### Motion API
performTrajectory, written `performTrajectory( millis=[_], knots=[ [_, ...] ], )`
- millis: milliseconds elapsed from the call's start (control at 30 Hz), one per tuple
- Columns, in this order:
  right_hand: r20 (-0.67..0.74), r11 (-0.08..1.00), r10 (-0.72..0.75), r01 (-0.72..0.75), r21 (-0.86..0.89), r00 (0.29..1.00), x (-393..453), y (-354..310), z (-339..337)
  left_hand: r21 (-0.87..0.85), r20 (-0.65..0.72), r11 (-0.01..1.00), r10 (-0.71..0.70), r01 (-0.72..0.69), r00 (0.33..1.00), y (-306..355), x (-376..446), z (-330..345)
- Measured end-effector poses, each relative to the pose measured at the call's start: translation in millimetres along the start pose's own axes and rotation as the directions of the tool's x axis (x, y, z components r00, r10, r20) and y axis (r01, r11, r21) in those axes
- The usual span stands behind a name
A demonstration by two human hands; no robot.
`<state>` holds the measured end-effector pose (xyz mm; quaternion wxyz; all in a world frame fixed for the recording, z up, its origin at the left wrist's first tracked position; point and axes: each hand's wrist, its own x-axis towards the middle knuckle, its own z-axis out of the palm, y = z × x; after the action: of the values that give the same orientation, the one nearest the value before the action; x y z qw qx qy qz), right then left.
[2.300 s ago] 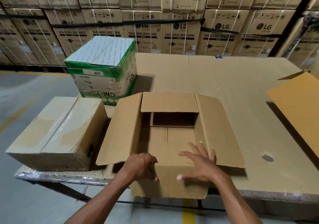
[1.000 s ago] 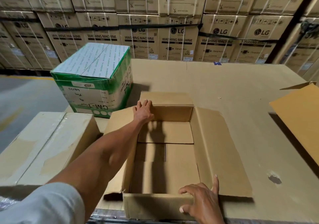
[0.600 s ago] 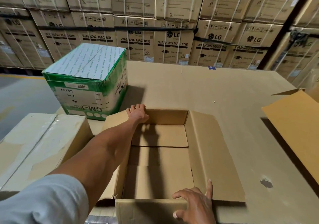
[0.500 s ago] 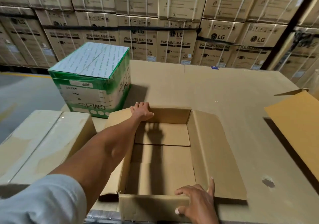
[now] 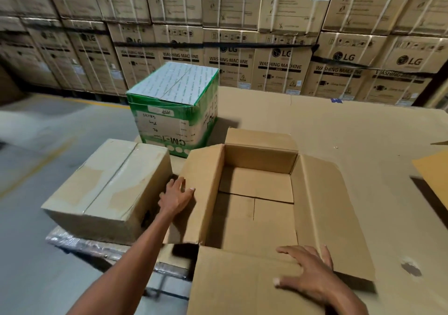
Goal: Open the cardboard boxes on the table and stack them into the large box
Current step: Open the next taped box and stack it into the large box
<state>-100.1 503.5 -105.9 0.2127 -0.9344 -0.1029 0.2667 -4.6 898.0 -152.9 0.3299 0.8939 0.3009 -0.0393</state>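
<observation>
A large brown cardboard box [image 5: 257, 188] stands open in front of me, its four flaps folded outward and its inside empty. My left hand [image 5: 175, 194] lies with straight fingers on the outer face of its left flap, in the gap beside a closed, taped brown box [image 5: 109, 188]. My right hand [image 5: 308, 274] rests flat with spread fingers on the near flap at the box's front rim. A closed green and white box [image 5: 173, 106] stands behind the taped box.
The table [image 5: 351, 130] is covered with brown cardboard sheet, and its left and near edges are wrapped in plastic film. A loose cardboard flap [image 5: 434, 171] juts in at the right. Stacked washing machine cartons [image 5: 278, 67] wall off the back. Grey floor lies to the left.
My left hand has left the box's far left corner and come back to the left flap beside the taped box. My right hand stays on the near flap. The view has pulled back.
</observation>
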Motion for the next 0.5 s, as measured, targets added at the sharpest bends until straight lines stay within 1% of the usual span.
performTrajectory(
  millis=[33, 67, 133, 167, 267, 333, 367, 433, 500],
  knots=[
    [-0.037, 0.999, -0.001, 0.002, 0.036, 0.999, -1, 1, -3, -0.015, 0.024, 1.0, -0.026, 0.026, 0.999, -9, -4, -5],
    [-0.09, 0.998, -0.002, 0.008, 0.061, 0.996, -1, 4, -6, -0.06, 0.042, 0.998, -0.015, 0.017, 0.999, -15, -7, -9],
    [-0.167, 0.991, -0.009, 0.031, 0.127, 0.986, 2, 15, -13, -0.168, 0.053, 0.985, 0.056, -0.046, 0.997, -19, -15, -19],
    [-0.184, 0.982, -0.015, 0.049, 0.185, 0.983, 3, 20, -17, -0.182, 0.042, 0.98, 0.084, -0.075, 0.996, -18, -21, -25],
    [-0.234, 0.93, -0.011, 0.096, 0.353, 0.972, 2, 30, -33, -0.082, -0.041, 0.982, 0.167, -0.17, 0.985, -8, -36, -44],
    [-0.286, 0.916, -0.01, 0.123, 0.381, 0.958, 0, 34, -47, -0.059, -0.088, 0.969, 0.233, -0.239, 0.968, 7, -50, -60],
    [-0.309, 0.91, -0.005, 0.132, 0.393, 0.951, -2, 37, -54, -0.069, -0.084, 0.958, 0.271, -0.277, 0.959, 14, -56, -68],
    [-0.327, 0.906, 0.039, 0.105, 0.41, 0.944, 3, 49, -66, -0.09, -0.029, 0.928, 0.362, -0.363, 0.932, 28, -65, -83],
    [-0.324, 0.927, 0.083, 0.047, 0.373, 0.943, 15, 68, -75, -0.124, 0.036, 0.885, 0.456, -0.449, 0.889, 41, -72, -97]
  ],
)
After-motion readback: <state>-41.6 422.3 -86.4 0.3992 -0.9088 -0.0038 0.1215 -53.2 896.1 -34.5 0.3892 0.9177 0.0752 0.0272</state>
